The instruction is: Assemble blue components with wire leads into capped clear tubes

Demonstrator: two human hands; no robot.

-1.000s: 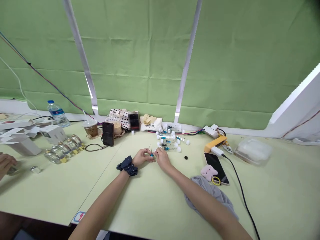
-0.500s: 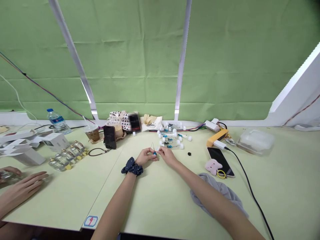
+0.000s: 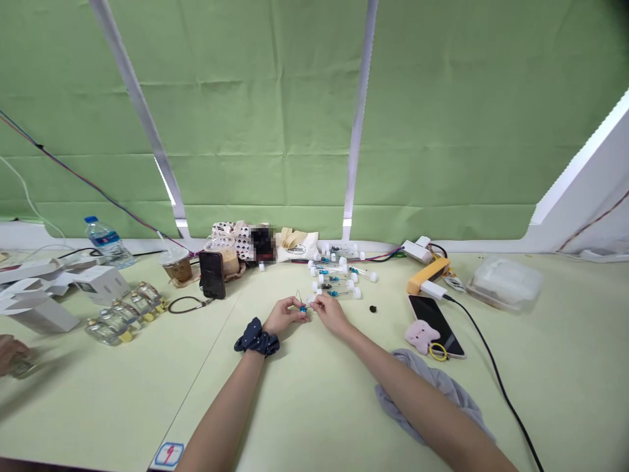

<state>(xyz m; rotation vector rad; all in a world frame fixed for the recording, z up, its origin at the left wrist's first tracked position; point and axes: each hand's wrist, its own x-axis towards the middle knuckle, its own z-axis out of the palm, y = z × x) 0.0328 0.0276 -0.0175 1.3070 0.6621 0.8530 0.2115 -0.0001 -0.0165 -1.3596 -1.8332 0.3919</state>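
Note:
My left hand (image 3: 284,316), with a dark scrunchie (image 3: 256,337) on its wrist, pinches a small blue piece (image 3: 303,309). A thin bent wire (image 3: 298,295) stands up beside it. Close by on the right, my right hand (image 3: 330,312) has thumb and fingers pressed together at something small and whitish, too small to name. Just beyond both hands lie several clear tubes (image 3: 336,286) with white caps and blue and dark pieces inside. A small black round piece (image 3: 373,309) rests to the right of my right hand.
Left: a phone (image 3: 212,275) propped upright, a looped cord (image 3: 187,305), small glass bottles (image 3: 128,312), white boxes (image 3: 103,284) and a co-worker's hand (image 3: 10,354). Right: a yellow power strip (image 3: 427,275), a flat phone (image 3: 437,324), a black cable (image 3: 491,373), a grey cloth (image 3: 432,377) beneath my forearm.
The view has shifted slightly. My hands stay close together around the blue piece. The co-worker's flat hand has left its place on the left, and the other hand there has shifted.

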